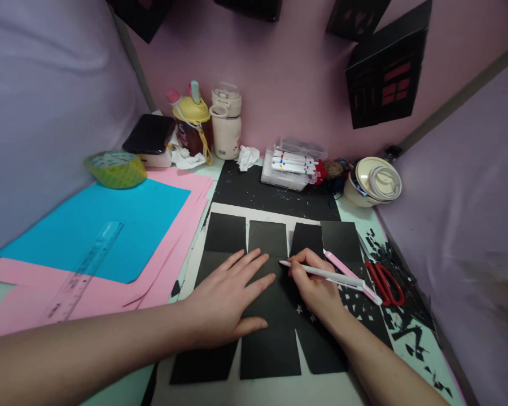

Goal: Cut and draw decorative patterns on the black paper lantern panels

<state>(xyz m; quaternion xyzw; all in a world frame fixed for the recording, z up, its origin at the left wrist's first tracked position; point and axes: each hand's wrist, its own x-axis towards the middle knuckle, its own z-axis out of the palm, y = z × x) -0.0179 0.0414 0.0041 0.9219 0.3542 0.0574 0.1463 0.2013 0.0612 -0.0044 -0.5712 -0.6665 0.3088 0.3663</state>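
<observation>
A sheet of black paper (271, 349), cut into flaps along its far and near edges, lies on a pale board (195, 389). My left hand (232, 299) rests flat on it with the fingers spread. In my right hand (315, 282) a light grey pen (334, 275) is pinched, its tip at or just above the paper near the middle fold. Just behind that hand lies a pink craft knife (351, 276), partly hidden by the pen. Small cut-outs, stars among them, show in the paper under and beside my right wrist.
Red-handled scissors (383, 285) and black scraps (415, 338) lie at right. A blue sheet (110, 225), a clear ruler (87, 265), pink paper (169, 248) and a tape roll (116, 169) are at left. Bottles (227, 127) and a marker case (290, 169) stand behind. Black paper houses (387, 73) hang above.
</observation>
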